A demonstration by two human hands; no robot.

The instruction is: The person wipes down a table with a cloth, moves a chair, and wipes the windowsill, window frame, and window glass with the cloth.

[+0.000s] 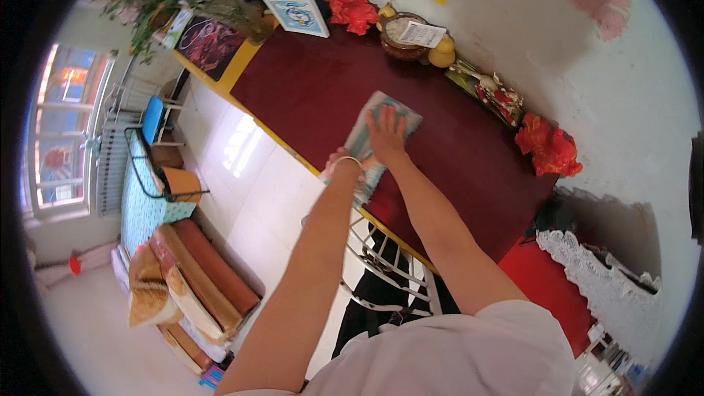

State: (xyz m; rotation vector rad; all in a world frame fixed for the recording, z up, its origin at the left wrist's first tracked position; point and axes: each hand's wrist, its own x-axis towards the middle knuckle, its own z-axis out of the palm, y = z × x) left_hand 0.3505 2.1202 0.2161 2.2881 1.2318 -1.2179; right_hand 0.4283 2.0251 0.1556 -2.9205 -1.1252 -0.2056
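Note:
A striped light-blue and white cloth [358, 140] lies over the dark red table top [308, 88] and reaches its yellow front edge. My right hand [388, 135] rests flat on the cloth with its fingers spread. My left hand [342, 164], with a bracelet at its wrist, is at the cloth's near end by the table edge. Its fingers are partly hidden behind the wrist, so its hold on the cloth is unclear.
Along the wall stand a framed picture [298, 15], red artificial flowers [352, 8], a brown bowl of pale grains [403, 49] and yellow gourd-shaped ornaments [441, 54]. A white metal-framed chair [385, 289] stands below the front edge. Potted plants are at the far left end.

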